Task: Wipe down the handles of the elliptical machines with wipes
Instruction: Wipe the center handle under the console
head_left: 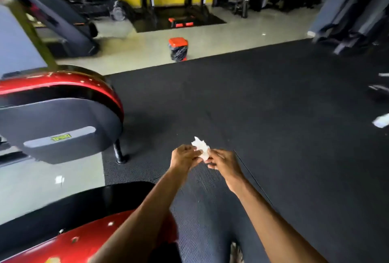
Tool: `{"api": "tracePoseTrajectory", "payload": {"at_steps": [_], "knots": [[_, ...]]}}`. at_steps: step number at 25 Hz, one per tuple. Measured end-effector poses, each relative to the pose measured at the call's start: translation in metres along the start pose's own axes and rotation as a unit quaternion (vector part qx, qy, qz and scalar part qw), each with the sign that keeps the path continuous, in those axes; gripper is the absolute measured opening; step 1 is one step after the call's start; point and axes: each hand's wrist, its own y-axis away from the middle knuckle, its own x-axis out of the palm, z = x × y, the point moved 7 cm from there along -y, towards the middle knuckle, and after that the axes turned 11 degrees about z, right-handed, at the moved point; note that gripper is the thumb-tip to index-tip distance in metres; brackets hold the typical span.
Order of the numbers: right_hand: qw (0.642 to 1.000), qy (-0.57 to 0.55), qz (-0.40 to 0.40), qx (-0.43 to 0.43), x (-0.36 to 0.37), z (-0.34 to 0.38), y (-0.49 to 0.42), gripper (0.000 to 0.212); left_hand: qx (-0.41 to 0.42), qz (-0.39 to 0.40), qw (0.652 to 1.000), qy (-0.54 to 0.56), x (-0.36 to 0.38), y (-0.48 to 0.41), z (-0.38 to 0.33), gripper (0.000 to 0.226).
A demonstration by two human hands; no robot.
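Filling the left of the frame, an elliptical shows its red-and-grey housing, with a second red housing at the lower left; an olive bar rises in the upper left, but blur makes it hard to say whether it leads to a handle, and no handle is plainly in view. Just right of centre and low in the frame, the left hand and right hand meet over the black mat, both arms stretched forward. Between them is the wipe, a small crumpled white piece whose upper corner sticks up above the knuckles. The left fingers are curled and pinch its left edge; the right fingers are likewise curled in, pinching the right edge. Holding it from two sides, clear of the body and machines, looks like a way to pull it open or refold it, so a clean, flat face is ready for the grips; that is a judgement, not something shown. Beyond the hands, at upper centre, an orange-lidded bin stands on the pale floor at the mat's edge, handy for spent wipes. More dark machines blur the upper right, and a white scrap lies at the right edge.
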Motion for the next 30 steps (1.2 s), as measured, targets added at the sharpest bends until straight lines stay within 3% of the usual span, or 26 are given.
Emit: {"api": "tracePoseTrajectory", "payload": {"at_steps": [4,7,10,14,17,19,21,23,27,28,30], "knots": [[0.993,-0.04,0.104,0.045,-0.027,0.018,-0.096,0.023,0.022,-0.053,0.998,0.008,0.02,-0.054,-0.027,0.029],[0.982,-0.074,0.162,0.064,-0.015,0.049,-0.148,0.019,0.062,-0.101,0.99,-0.078,0.016,-0.074,-0.058,0.04],[0.966,-0.073,0.233,0.083,0.016,0.073,-0.194,0.018,0.102,-0.252,0.935,-0.227,-0.015,-0.092,-0.096,0.036],[0.94,-0.077,0.316,0.108,0.071,0.091,-0.256,0.016,0.149,-0.342,0.876,-0.305,-0.05,-0.119,-0.137,0.021],[0.911,-0.082,0.389,0.107,0.119,0.106,-0.301,0.015,0.179,-0.413,0.866,-0.219,-0.1,-0.142,-0.152,0.017],[0.893,-0.067,0.432,0.108,0.151,0.118,-0.332,0.012,0.216,-0.432,0.875,-0.041,-0.141,-0.157,-0.162,0.017],[0.873,-0.031,0.476,0.105,0.182,0.131,-0.358,0.01,0.249,-0.44,0.855,0.113,-0.168,-0.163,-0.175,0.018],[0.849,0.021,0.517,0.106,0.218,0.142,-0.378,0.006,0.263,-0.454,0.828,0.198,-0.195,-0.162,-0.19,0.019],[0.829,0.115,0.546,0.024,0.31,0.168,-0.429,0.004,0.289,-0.524,0.773,0.211,-0.26,-0.154,-0.22,0.019],[0.834,0.117,0.538,-0.01,0.321,0.176,-0.434,0.007,0.278,-0.532,0.776,0.194,-0.267,-0.149,-0.224,0.018],[0.797,0.123,0.589,-0.047,0.373,0.189,-0.446,0.031,0.278,-0.546,0.77,0.178,-0.297,-0.144,-0.235,0.018]]}}
